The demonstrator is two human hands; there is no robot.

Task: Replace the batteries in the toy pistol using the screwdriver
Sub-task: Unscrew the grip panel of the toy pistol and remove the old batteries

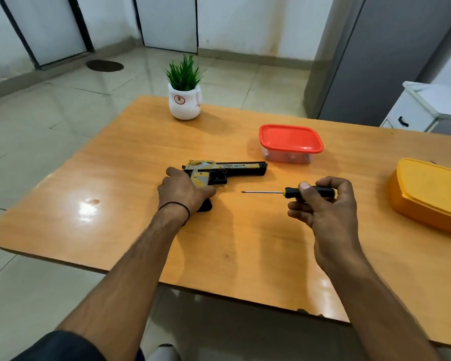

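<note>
Toy pistol [229, 168] lies on its side near the middle of the tabletop [141, 230], barrel pointing toward the right edge. The left hand [182, 190] is curled over its grip, holding it down. Just beside it, the right hand [323, 204] pinches the black-and-yellow handle of the screwdriver [289, 192] above the tabletop, tip aimed at the pistol but apart from it. A red-lidded container [290, 139] sits beyond, a yellow box [432, 194] at the right edge, a potted plant [185, 92] at the far edge.
</note>
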